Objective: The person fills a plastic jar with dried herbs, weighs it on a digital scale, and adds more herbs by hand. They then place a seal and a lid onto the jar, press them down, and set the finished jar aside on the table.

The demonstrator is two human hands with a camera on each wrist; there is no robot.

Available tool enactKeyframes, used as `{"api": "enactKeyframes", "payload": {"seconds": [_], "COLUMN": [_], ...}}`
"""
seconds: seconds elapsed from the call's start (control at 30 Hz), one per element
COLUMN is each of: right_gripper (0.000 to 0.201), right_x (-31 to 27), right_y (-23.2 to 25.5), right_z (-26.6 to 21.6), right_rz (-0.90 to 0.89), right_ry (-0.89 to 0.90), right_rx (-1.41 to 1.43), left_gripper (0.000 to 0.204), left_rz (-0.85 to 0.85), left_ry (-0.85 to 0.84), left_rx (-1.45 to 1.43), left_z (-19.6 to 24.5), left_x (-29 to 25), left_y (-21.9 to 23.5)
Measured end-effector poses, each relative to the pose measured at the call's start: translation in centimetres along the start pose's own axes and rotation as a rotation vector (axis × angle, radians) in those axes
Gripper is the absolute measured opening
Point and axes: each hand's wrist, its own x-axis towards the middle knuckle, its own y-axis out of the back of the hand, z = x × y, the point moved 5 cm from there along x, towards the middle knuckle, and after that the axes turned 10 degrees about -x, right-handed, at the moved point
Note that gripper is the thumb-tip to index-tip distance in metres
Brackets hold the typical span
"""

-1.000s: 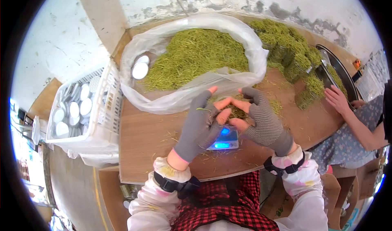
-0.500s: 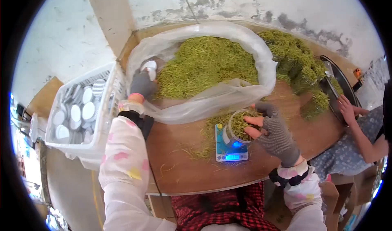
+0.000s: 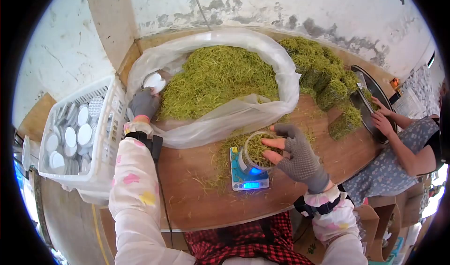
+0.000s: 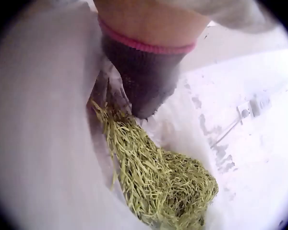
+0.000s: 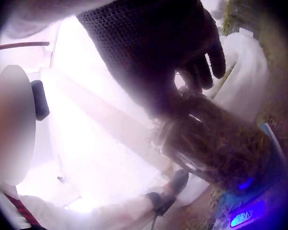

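My left hand point(image 3: 144, 103), in a grey fingerless glove, reaches into the clear plastic bag at the left end of the herb heap. Its fingertips are right at two round white lids point(image 3: 152, 80); I cannot tell whether it grips one. In the left wrist view the fingers are hidden behind the gloved hand point(image 4: 146, 88). My right hand point(image 3: 302, 159) is over the mouth of a clear jar point(image 3: 245, 163), its thumb and bare fingers touching the green dried herb point(image 3: 255, 149) inside. The jar stands on a small digital scale point(image 3: 238, 179) with a lit display.
A plastic bag point(image 3: 288, 94) surrounds the large herb heap point(image 3: 220, 75). Filled jars point(image 3: 344, 124) stand at the right, near a dark round tray point(image 3: 365, 73) where another person point(image 3: 398, 143) works. A white basket of lids point(image 3: 101, 164) stands left. A cable hangs from my left wrist.
My hands were together over the scale. The left has moved away to the lids in the bag. The right has stayed by the jar, which now shows on the scale.
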Motion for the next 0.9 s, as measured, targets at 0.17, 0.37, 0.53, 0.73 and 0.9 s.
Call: {"api": "enactKeyframes", "payload": {"seconds": [0.17, 0.37, 0.53, 0.73, 0.9], "right_gripper": [0.033, 0.035, 0.034, 0.033, 0.034], "right_x": [-0.3, -0.4, -0.5, -1.0, -1.3], "right_y": [-0.3, -0.4, -0.6, -1.4, -0.9], "right_z": [0.0, 0.4, 0.6, 1.2, 1.1], "right_rz": [0.025, 0.035, 0.072, 0.145, 0.176], "right_ry": [-0.074, -0.086, -0.054, -0.023, -0.049], "right_rx": [0.094, 0.138, 0.124, 0.048, 0.063], "left_gripper": [0.039, 0.056, 0.057, 0.054, 0.072], "left_rz": [0.199, -0.442, -0.706, -0.518, -0.272], "left_ry": [-0.172, -0.181, 0.153, -0.048, -0.443], "left_rx": [-0.312, -1.657, -1.862, -1.626, -1.284], "left_z": [1.9, 13.9, 17.5, 20.9, 22.0], "left_x": [-0.1, -15.7, -24.1, -26.6, -28.3], "left_y": [3.5, 10.5, 7.2, 2.2, 3.9]}}
